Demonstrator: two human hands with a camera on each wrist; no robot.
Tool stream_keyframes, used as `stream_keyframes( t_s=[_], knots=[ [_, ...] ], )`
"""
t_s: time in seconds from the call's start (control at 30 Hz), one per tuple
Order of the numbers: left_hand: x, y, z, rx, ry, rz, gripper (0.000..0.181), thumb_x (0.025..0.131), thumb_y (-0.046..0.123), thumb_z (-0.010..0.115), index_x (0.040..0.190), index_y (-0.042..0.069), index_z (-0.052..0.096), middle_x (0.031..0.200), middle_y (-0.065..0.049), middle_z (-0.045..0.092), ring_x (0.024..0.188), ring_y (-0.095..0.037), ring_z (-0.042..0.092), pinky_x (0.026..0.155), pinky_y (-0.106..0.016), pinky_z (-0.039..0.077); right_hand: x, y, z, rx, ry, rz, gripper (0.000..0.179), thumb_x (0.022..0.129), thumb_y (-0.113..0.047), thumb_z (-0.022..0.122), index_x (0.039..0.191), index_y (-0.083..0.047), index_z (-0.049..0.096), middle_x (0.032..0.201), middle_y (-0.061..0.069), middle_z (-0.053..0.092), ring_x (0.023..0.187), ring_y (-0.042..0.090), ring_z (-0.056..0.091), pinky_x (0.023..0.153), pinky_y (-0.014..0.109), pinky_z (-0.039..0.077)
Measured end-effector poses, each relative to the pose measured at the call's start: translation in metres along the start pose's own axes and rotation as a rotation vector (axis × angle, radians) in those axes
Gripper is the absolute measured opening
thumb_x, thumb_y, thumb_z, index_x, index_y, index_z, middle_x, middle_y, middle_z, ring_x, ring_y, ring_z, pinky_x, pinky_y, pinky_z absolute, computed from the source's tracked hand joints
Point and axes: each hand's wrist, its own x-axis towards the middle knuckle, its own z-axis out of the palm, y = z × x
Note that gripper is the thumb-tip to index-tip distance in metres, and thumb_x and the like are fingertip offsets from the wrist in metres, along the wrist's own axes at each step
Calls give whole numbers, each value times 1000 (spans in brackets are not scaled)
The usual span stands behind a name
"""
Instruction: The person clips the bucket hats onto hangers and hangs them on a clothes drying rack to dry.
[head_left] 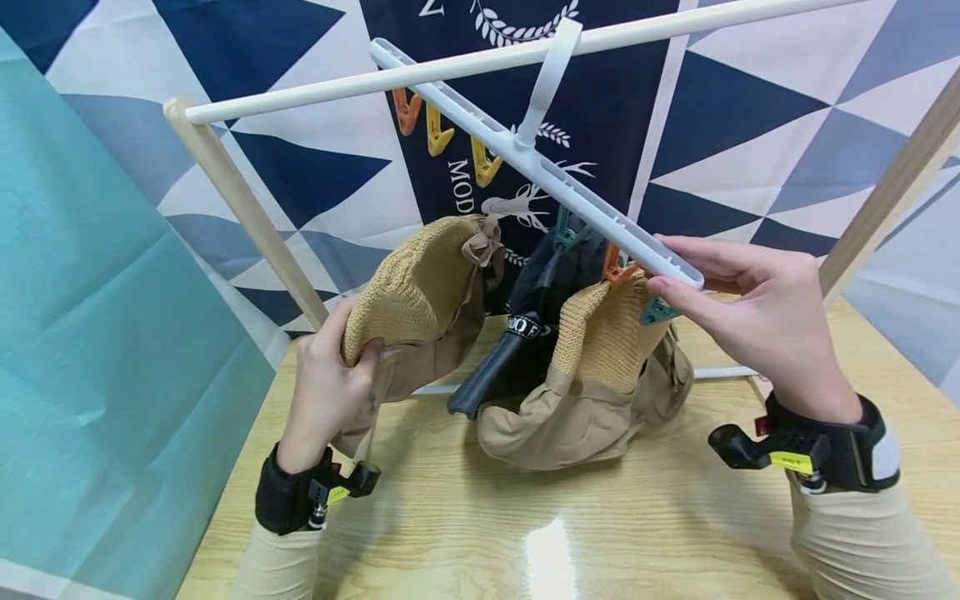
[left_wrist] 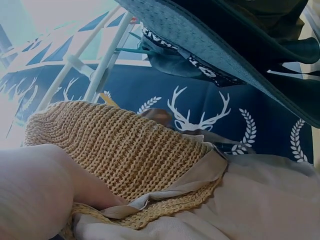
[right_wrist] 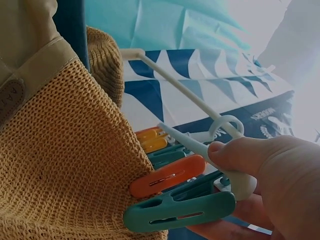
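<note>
My left hand (head_left: pixel 330 379) grips a straw-coloured knitted hat (head_left: pixel 408 283) with beige cloth, thumb on the near side; the other fingers are mostly hidden behind it. With my right hand (head_left: pixel 772 308) I pinch the near right end of a white clip hanger (head_left: pixel 570 196), which tilts down toward me. An orange clip (right_wrist: pixel 167 175) and a teal clip (right_wrist: pixel 180 210) sit at the edge of a second knitted hat (head_left: pixel 600 342), hanging below that end. Between the two hats hangs a dark hat (head_left: pixel 502 367) with a lettered band, under another teal clip (head_left: pixel 567 233).
The hanger's hook (head_left: pixel 551 79) goes over the white rod (head_left: pixel 292 98) of a wooden-legged rack. Toward the hanger's far end dangle a yellow clip (head_left: pixel 483 162), another yellow one and an orange one. Patterned cloth (head_left: pixel 322 167) backs the wooden table (head_left: pixel 450 508); teal cloth (head_left: pixel 112 333) stands left.
</note>
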Motion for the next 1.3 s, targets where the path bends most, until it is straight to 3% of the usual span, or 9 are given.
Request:
stream_keyframes(
  t_s=[0.17,0.3,0.53,0.57,0.67,0.8,1.1,1.2,1.3],
  knots=[
    [-4,5,-9,39,7,-13,59,90,-17,70,145,2,69,125,-29,82,96,-49,84,83,-65,66,2,0,0,22,-6,4,45,88,16,84,130,-1,83,113,-18,87,91,-3,82,83,9,60],
    [-7,11,-14,59,5,-20,57,91,-17,69,145,3,69,124,-28,82,95,-48,84,82,-64,66,3,-2,-2,19,-11,-15,50,88,14,85,136,-2,80,125,-17,85,108,-3,81,93,9,59],
    [-3,15,1,23,-30,-16,55,92,-16,69,143,4,70,119,-26,83,95,-44,85,82,-59,67,-2,-12,-15,-15,18,-85,78,81,22,86,152,-4,69,152,-1,75,140,6,71,121,17,50],
    [-2,15,2,20,-35,-15,55,92,-16,69,143,4,70,119,-26,84,95,-43,85,82,-59,67,-4,-14,-16,-17,12,-109,79,80,20,88,153,-3,68,155,-1,73,144,8,68,124,18,47],
    [-1,16,5,17,-43,-11,54,92,-16,69,142,4,70,118,-26,84,94,-43,85,81,-58,67,-3,-19,-17,5,-19,-214,73,91,-17,96,154,4,65,162,0,67,154,12,59,132,24,41],
    [-2,16,6,21,-52,-16,54,93,-16,69,143,4,70,117,-27,83,94,-44,85,80,-58,66,6,-30,-16,-20,-52,-348,109,89,-72,85,154,11,58,169,4,61,164,17,50,137,28,36],
    [-3,20,11,53,-52,-23,54,93,-16,69,144,4,69,115,-28,84,89,-43,85,76,-56,65,43,-46,-9,-145,-268,-682,91,99,-64,78,156,5,60,174,23,51,171,39,40,141,39,31],
    [-3,18,10,56,-54,-9,55,93,-16,69,144,4,69,115,-27,84,87,-42,85,74,-54,64,58,-34,-1,-182,-368,-759,92,88,-51,95,159,-2,61,178,21,46,171,43,37,141,48,33],
    [-2,17,9,53,-56,-1,55,93,-16,69,144,4,69,115,-27,84,88,-42,85,75,-54,64,82,11,7,-247,-450,-829,114,69,-53,107,164,-12,59,183,17,39,173,45,32,141,55,30]
  ],
)
